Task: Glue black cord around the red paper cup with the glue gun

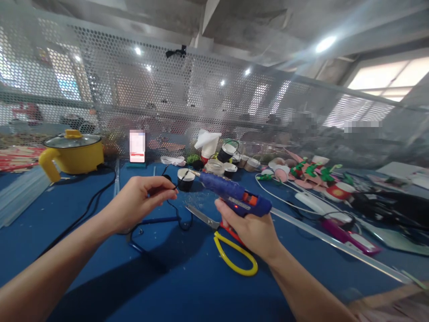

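My left hand [142, 199] pinches a thin black cord [182, 180] between thumb and fingertips, its end pointing up to the right. In my right hand [254, 230] is a blue hot glue gun [228, 188] with a small red light on its side. The nozzle is beside the cord's end; I cannot tell whether they touch. A long clear glue stick [321, 233] runs out of the gun's back to the right. Beneath the gun lie scissors [218, 239] with yellow and red handles. A small black-and-white cup [185, 184] stands just behind the nozzle.
A yellow electric pot [78, 154] stands at the left, its black cable crossing the blue table [201, 290]. A lit phone [137, 146] stands at the back. Several small cups and craft pieces [315, 172] spread rightward, near a purple-handled tool [350, 237]. A perforated screen [134, 85] rises behind.
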A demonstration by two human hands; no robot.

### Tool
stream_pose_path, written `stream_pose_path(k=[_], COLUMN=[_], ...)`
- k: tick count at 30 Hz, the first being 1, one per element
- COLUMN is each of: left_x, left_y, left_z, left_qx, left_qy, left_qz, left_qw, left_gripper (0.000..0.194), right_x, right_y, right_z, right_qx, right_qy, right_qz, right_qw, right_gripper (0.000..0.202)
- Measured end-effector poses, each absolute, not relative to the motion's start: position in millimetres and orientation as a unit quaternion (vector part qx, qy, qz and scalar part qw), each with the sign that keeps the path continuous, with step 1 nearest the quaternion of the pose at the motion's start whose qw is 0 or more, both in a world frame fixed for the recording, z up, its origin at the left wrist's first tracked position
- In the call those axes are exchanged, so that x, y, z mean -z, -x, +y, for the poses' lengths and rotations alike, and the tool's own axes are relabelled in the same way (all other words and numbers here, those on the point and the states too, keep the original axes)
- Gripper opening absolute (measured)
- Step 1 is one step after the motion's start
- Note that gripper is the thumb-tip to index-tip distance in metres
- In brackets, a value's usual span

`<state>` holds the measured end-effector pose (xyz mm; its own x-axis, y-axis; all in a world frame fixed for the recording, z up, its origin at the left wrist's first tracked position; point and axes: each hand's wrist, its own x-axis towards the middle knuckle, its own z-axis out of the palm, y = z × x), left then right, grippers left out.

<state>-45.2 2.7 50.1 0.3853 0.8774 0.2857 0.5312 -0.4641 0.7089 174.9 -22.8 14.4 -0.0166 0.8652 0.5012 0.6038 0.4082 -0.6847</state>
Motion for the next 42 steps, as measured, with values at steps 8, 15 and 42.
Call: stream_pose_path(k=[8, 15, 42], left_x=[-52.5, -52.3, -55.5], left_y=[45.2, 45.2, 43.5], left_z=[1.1, 1.2, 0.1], left_qx=[-0.338, -0.342, -0.363], left_qy=[-0.787, -0.790, -0.768], left_qz=[0.445, 0.437, 0.413], left_qw=[0.262, 0.262, 0.328], left_gripper=[0.025, 0.024, 0.015], right_x=[-15.3, -11.5, -10.1], right_y=[-171.7, -177.4, -175.3], right_z=[-25.8, -21.9, -25.1], right_qx=[-0.166, -0.143, -0.129], right_qy=[0.527, 0.519, 0.497], right_qz=[-0.698, -0.704, -0.723], right_qw=[0.456, 0.464, 0.463], right_gripper=[0.038, 0.034, 0.031])
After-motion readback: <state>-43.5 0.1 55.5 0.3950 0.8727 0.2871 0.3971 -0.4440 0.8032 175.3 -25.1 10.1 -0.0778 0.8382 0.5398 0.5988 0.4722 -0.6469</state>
